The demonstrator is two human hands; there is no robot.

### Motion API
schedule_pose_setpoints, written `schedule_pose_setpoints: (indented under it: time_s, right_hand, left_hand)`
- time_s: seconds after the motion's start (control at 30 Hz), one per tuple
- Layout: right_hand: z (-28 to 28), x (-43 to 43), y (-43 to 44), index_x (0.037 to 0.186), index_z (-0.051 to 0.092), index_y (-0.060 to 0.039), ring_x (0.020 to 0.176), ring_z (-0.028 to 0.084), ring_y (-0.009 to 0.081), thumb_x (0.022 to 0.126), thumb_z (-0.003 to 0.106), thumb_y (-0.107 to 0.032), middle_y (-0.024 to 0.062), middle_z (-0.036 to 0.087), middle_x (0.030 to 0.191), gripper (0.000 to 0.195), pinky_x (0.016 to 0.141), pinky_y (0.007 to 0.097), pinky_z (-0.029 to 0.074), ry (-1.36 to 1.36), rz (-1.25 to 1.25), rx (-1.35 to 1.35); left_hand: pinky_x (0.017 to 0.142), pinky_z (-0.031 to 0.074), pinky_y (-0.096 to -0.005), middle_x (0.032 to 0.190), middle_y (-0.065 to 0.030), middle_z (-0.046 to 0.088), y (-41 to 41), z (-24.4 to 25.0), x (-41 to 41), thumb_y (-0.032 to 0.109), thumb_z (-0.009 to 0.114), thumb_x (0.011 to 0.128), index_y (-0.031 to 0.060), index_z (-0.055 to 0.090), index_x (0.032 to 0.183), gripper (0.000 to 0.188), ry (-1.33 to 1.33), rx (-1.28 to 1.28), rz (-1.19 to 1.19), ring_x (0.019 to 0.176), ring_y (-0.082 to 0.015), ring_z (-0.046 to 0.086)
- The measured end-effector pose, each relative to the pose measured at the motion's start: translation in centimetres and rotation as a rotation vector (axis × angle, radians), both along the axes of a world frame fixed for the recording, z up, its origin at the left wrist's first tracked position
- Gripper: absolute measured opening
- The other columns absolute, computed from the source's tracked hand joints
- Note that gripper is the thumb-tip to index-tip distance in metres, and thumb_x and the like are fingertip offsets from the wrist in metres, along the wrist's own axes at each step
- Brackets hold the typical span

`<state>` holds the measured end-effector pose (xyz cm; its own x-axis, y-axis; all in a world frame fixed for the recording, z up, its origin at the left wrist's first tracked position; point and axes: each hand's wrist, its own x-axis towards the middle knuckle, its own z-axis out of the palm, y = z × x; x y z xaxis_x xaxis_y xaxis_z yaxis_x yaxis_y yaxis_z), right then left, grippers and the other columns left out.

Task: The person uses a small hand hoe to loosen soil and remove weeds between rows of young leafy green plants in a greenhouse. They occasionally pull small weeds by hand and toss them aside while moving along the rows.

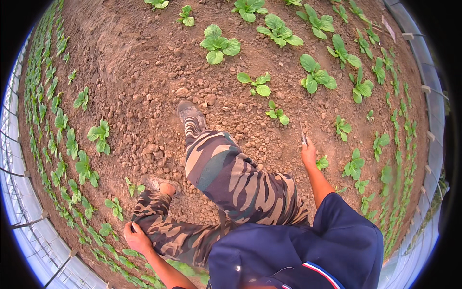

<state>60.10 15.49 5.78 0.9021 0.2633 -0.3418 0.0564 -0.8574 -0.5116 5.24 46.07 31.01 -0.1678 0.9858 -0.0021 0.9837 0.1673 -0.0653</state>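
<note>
My right hand is closed around the grip of a thin-shafted hand tool. The shaft runs forward over the soil, and its far end is too fine to make out clearly. A small leafy green seedling grows just beside my right wrist, and another seedling stands left of the shaft. My left hand is beside my lower left leg in camouflage trousers. Its fingers are loosely curled; the palm side is hidden, and nothing shows in it.
Cloddy brown soil lies around my shoes. Rows of leafy plants grow on the left and right, with larger plants ahead. Plastic greenhouse walls curve along the left and right edges.
</note>
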Motion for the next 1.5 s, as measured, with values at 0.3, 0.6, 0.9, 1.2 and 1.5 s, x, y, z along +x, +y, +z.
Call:
schedule_pose_setpoints:
  time_s: [0.3, 0.6, 0.9, 1.2, 1.5]
  right_hand:
    - [-5.5, 12.8, 10.7, 0.126, 0.053, -0.0079, 0.105, 0.058, 0.0353, 0.090, 0.052, -0.024, 0.0211, 0.061, 0.111, 0.040, 0.088, 0.0398, 0.045, -0.161, -0.160, 0.088]
    - [-5.6, 13.8, 6.5, 0.130, 0.050, -0.0103, 0.097, 0.061, 0.0285, 0.091, 0.050, -0.023, 0.0163, 0.063, 0.108, 0.041, 0.085, 0.0378, 0.046, 0.157, -0.297, 0.134]
    - [-9.5, 2.1, -15.0, 0.128, 0.051, -0.0102, 0.065, 0.050, 0.0207, 0.091, 0.049, -0.020, 0.0099, 0.057, 0.081, 0.038, 0.058, 0.0328, 0.040, -0.132, -0.289, 0.029]
    - [-2.0, -3.2, -6.0, 0.121, 0.054, -0.0030, 0.094, 0.060, 0.0290, 0.091, 0.050, -0.017, 0.0181, 0.064, 0.101, 0.034, 0.084, 0.0355, 0.045, -0.151, -0.268, 0.101]
    - [-6.0, 1.6, -8.6, 0.109, 0.058, -0.0066, 0.068, 0.058, 0.0286, 0.092, 0.049, -0.024, 0.0133, 0.060, 0.079, 0.025, 0.058, 0.0397, 0.045, -0.024, -0.522, 0.134]
  left_hand:
    - [0.081, 0.045, -0.0404, 0.100, -0.0124, 0.064, 1.1, -0.7, 0.9, 0.025, 0.055, 0.088, 0.0048, 0.064, 0.101, 0.026, 0.006, -0.048, -0.043, 0.094, -0.0310, 0.058]
    - [0.082, 0.045, -0.0404, 0.101, -0.0121, 0.064, 1.1, -1.3, 1.6, 0.026, 0.056, 0.088, 0.0060, 0.064, 0.102, 0.026, 0.007, -0.044, -0.044, 0.095, -0.0310, 0.058]
    - [0.081, 0.045, -0.0410, 0.103, -0.0117, 0.064, 1.0, -1.0, 2.0, 0.028, 0.055, 0.088, 0.0071, 0.064, 0.104, 0.028, -0.014, -0.067, -0.048, 0.095, -0.0312, 0.058]
    - [0.080, 0.046, -0.0418, 0.105, -0.0120, 0.064, -0.3, 0.1, 0.4, 0.031, 0.053, 0.089, 0.0084, 0.065, 0.105, 0.030, 0.042, -0.025, 0.000, 0.094, -0.0317, 0.059]
    - [0.077, 0.046, -0.0426, 0.104, -0.0105, 0.065, -0.8, -0.2, -0.4, 0.033, 0.053, 0.089, 0.0109, 0.065, 0.106, 0.031, 0.000, -0.028, -0.034, 0.092, -0.0311, 0.060]
